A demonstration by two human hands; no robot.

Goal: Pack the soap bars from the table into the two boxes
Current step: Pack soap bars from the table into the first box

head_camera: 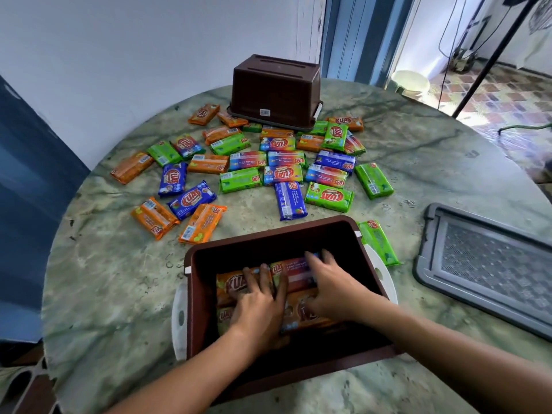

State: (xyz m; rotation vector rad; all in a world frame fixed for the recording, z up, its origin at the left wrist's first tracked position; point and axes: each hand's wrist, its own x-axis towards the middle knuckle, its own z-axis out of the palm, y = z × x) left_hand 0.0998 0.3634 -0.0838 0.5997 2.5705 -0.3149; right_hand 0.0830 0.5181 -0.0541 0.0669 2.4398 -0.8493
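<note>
Both hands, left hand (259,306) and right hand (330,291), press flat with spread fingers on wrapped soap bars (294,276) inside the near brown box (191,297) at lower centre; uneven pressure risks bars riding up, wasting room.

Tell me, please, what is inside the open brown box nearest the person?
The open brown box holds soap bars, mostly orange-wrapped, lying flat. The left hand and right hand rest on them, covering several; anything beneath that layer is hidden.

Wrapped soap bars (286,174) lie scattered between an open brown box (191,294) and an overturned one (276,88).
</note>
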